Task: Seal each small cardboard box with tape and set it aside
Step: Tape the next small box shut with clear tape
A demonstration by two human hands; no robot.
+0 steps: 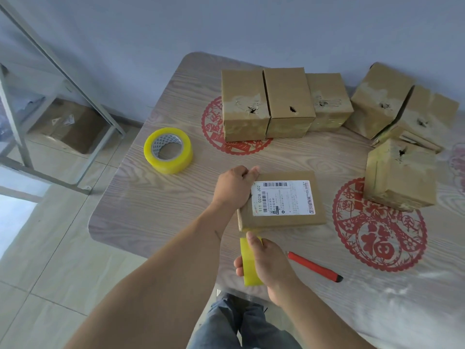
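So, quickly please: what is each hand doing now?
Left hand: grips the labelled box.
Right hand: holds a yellow tape roll.

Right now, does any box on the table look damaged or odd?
Yes. The upright cardboard boxes along the far and right edges each show a ragged hole torn in the top face, with scuffed, peeled paper around it. The labelled box looks intact.

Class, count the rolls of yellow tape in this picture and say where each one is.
2. One roll lies flat on the table, left of the boxes. The other roll is gripped by the right hand, its tape running to the labelled box.
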